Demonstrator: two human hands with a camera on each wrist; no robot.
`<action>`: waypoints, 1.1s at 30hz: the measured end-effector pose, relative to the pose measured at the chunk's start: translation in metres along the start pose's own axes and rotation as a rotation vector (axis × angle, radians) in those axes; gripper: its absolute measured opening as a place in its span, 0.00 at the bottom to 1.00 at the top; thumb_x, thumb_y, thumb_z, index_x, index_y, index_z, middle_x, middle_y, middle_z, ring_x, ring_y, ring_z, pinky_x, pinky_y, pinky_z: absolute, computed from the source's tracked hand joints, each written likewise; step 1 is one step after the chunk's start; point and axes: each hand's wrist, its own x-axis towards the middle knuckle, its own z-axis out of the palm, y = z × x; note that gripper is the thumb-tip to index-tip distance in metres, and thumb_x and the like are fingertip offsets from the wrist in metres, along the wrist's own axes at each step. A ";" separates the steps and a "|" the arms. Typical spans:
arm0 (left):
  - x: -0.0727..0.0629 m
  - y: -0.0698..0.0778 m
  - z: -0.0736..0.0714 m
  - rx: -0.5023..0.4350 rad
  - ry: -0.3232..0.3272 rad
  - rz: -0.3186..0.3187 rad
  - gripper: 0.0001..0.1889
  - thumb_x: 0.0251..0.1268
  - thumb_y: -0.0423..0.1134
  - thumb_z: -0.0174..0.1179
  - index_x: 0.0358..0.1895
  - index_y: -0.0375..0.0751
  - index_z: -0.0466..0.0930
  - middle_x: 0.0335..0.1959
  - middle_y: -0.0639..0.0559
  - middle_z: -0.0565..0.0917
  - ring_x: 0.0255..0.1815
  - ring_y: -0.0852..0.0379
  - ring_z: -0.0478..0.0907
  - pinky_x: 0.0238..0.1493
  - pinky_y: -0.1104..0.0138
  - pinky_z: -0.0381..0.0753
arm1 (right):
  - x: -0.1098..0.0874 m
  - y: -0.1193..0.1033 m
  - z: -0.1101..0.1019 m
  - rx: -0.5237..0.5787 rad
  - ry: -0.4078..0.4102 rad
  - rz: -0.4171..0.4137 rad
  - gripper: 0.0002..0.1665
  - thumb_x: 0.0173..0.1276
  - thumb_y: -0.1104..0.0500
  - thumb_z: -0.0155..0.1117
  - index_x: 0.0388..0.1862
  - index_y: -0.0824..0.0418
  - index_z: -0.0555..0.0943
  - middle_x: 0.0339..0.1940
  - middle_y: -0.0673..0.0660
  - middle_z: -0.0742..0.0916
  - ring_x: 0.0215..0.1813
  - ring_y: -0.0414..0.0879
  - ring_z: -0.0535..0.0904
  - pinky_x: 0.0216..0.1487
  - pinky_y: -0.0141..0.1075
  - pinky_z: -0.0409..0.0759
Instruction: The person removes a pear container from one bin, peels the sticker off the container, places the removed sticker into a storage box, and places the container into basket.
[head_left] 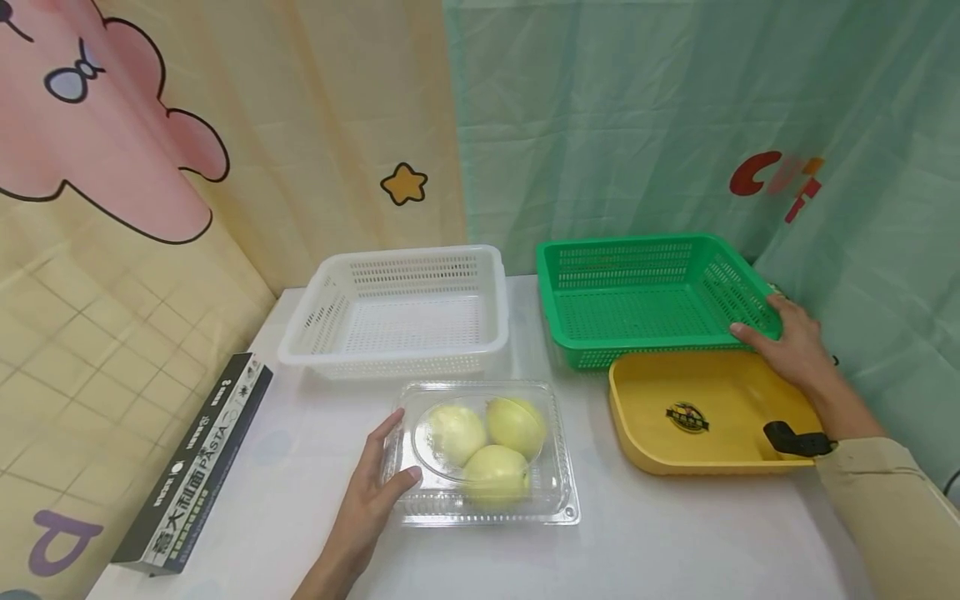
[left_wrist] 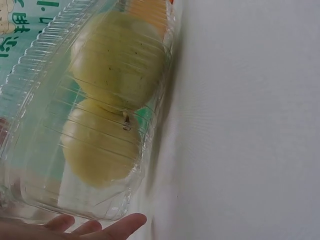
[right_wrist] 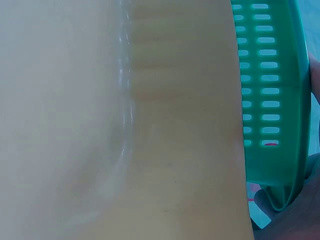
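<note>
A clear plastic clamshell box (head_left: 555,492) with three round yellow-green fruits (head_left: 498,477) inside lies at the front centre of the table, its lid down. My left hand (head_left: 372,492) is at the box's left end, thumb by the lid's edge and fingers along the side. In the left wrist view, straight fingertips (left_wrist: 125,226) show right at the box's end. At the back right, my right hand (head_left: 798,346) grips the rim of a green slotted basket (head_left: 622,342) near its front right corner, thumb on the inner side; the right wrist view shows the basket's wall (right_wrist: 280,165) too.
A yellow tray (head_left: 630,442) sits in front of the green basket, under my right forearm. To the left of the green basket stands a white slotted basket (head_left: 405,360). A long dark pasta box (head_left: 198,467) lies along the left edge. Printed curtains (head_left: 360,100) hang behind.
</note>
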 end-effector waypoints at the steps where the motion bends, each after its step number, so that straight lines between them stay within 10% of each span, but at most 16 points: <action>1: 0.000 0.000 0.000 -0.007 -0.001 0.003 0.37 0.61 0.35 0.58 0.71 0.62 0.54 0.77 0.54 0.46 0.78 0.44 0.29 0.69 0.34 0.29 | 0.000 0.000 0.000 -0.002 0.000 -0.001 0.49 0.70 0.43 0.49 0.74 0.71 0.41 0.74 0.76 0.43 0.70 0.81 0.33 0.60 0.75 0.42; 13: -0.004 0.008 0.006 -0.110 0.016 0.015 0.32 0.62 0.31 0.53 0.69 0.57 0.58 0.78 0.50 0.45 0.79 0.44 0.30 0.69 0.33 0.33 | 0.001 0.002 0.002 -0.004 0.013 -0.013 0.49 0.70 0.43 0.49 0.74 0.71 0.42 0.74 0.77 0.45 0.71 0.80 0.35 0.61 0.75 0.43; 21: -0.006 0.013 0.009 -0.158 0.039 -0.026 0.30 0.64 0.29 0.46 0.69 0.53 0.58 0.78 0.51 0.40 0.78 0.41 0.32 0.60 0.61 0.71 | 0.000 0.002 0.003 -0.002 0.026 -0.036 0.48 0.70 0.44 0.49 0.73 0.73 0.44 0.74 0.78 0.46 0.71 0.80 0.36 0.63 0.74 0.41; 33: -0.006 0.028 0.009 -0.225 0.089 -0.072 0.29 0.65 0.28 0.45 0.70 0.47 0.57 0.77 0.53 0.45 0.76 0.44 0.44 0.54 0.63 0.79 | 0.002 0.004 0.004 -0.020 0.036 -0.041 0.48 0.71 0.44 0.49 0.73 0.75 0.45 0.73 0.78 0.48 0.71 0.80 0.38 0.64 0.73 0.41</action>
